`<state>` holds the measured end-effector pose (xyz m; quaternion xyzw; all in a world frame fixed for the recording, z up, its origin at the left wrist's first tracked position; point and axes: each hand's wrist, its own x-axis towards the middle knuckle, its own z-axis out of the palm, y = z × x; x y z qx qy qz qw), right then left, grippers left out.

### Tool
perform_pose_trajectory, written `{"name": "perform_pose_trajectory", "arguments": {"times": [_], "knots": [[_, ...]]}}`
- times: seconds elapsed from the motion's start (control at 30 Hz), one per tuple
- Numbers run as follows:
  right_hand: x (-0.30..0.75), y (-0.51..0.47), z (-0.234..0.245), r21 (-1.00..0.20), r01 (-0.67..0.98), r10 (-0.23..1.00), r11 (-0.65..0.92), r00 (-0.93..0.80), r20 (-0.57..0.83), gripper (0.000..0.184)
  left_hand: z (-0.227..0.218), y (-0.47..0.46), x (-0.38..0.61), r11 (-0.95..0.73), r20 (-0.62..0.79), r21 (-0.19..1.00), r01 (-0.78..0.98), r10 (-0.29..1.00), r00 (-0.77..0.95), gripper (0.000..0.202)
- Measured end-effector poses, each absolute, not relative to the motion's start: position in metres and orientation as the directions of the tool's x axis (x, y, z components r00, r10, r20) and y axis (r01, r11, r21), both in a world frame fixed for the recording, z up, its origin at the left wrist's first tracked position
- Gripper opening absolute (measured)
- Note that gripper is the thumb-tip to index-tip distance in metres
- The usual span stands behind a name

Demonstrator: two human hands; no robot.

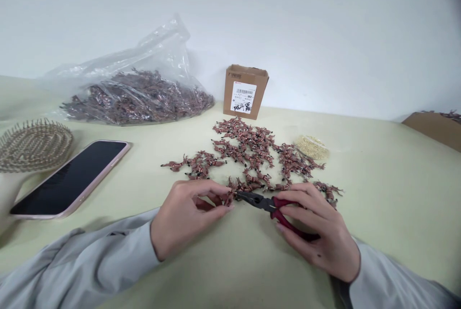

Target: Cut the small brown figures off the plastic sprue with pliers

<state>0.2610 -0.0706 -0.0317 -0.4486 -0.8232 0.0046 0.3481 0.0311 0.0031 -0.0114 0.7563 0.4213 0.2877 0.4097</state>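
Note:
Between the thumb and fingers of my left hand (190, 213) is a small brown animal figurine (228, 198), partly covered by the fingertips. My right hand (320, 227) is wrapped round the dark red handles of a pair of pliers (275, 205). The black jaws point left and their tips meet the figurine; whether they grip a tiny part there is too small to tell. Just beyond both hands lies a loose spread of similar brown figurines (248, 145) with dark feet. To its right sits a little clear bag of gold-coloured bits (311, 147).
A large clear plastic bag (144, 92) full of brown figurines lies at the back left. An open cardboard box (246, 90) with a label stands against the wall. At left are a phone (72, 179) and a hairbrush (36, 145); another carton (432, 126) is far right.

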Motion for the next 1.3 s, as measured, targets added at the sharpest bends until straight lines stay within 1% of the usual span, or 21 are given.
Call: {"name": "perform_pose_trajectory", "arguments": {"times": [0.37, 0.47, 0.57, 0.63, 0.67, 0.73, 0.8, 0.87, 0.97, 1.03, 1.17, 1.3], "knots": [[0.261, -0.072, -0.031, -0.350, 0.685, 0.726, 0.639, -0.387, 0.569, 0.024, -0.013, 0.003, 0.030, -0.304, 0.091, 0.882, 0.359, 0.859, 0.504, 0.014], [0.258, -0.074, -0.026, -0.417, 0.670, 0.762, 0.614, -0.364, 0.536, 0.021, -0.014, 0.003, 0.030, -0.351, 0.137, 0.856, 0.379, 0.861, 0.489, 0.014], [0.255, -0.077, -0.021, -0.527, 0.666, 0.837, 0.528, -0.300, 0.458, 0.013, -0.014, 0.003, 0.029, -0.465, 0.246, 0.794, 0.392, 0.835, 0.493, 0.013], [0.253, -0.078, -0.019, -0.571, 0.668, 0.870, 0.477, -0.266, 0.415, 0.011, -0.014, 0.003, 0.028, -0.533, 0.306, 0.754, 0.385, 0.803, 0.511, 0.013], [0.253, -0.078, -0.018, -0.572, 0.669, 0.871, 0.474, -0.263, 0.414, 0.011, -0.013, 0.003, 0.028, -0.546, 0.314, 0.746, 0.381, 0.793, 0.523, 0.013], [0.253, -0.078, -0.019, -0.538, 0.673, 0.848, 0.508, -0.280, 0.450, 0.014, -0.012, 0.004, 0.028, -0.523, 0.285, 0.764, 0.377, 0.798, 0.530, 0.012], [0.254, -0.077, -0.021, -0.492, 0.681, 0.819, 0.543, -0.299, 0.489, 0.016, -0.011, 0.005, 0.029, -0.454, 0.221, 0.811, 0.369, 0.822, 0.525, 0.011], [0.255, -0.076, -0.022, -0.468, 0.689, 0.807, 0.554, -0.305, 0.506, 0.019, -0.010, 0.006, 0.030, -0.386, 0.167, 0.851, 0.356, 0.842, 0.514, 0.015], [0.256, -0.076, -0.023, -0.459, 0.690, 0.799, 0.560, -0.304, 0.518, 0.021, -0.006, 0.007, 0.031, -0.336, 0.122, 0.871, 0.358, 0.855, 0.504, 0.023], [0.256, -0.076, -0.024, -0.459, 0.689, 0.798, 0.561, -0.303, 0.521, 0.023, -0.005, 0.007, 0.032, -0.326, 0.112, 0.867, 0.376, 0.864, 0.491, 0.023], [0.256, -0.077, -0.023, -0.444, 0.693, 0.792, 0.567, -0.312, 0.525, 0.022, -0.004, 0.007, 0.032, -0.348, 0.137, 0.854, 0.387, 0.868, 0.477, 0.019], [0.254, -0.078, -0.019, -0.461, 0.687, 0.801, 0.562, -0.314, 0.509, 0.017, -0.006, 0.005, 0.031, -0.434, 0.239, 0.807, 0.399, 0.860, 0.451, 0.012]]}}
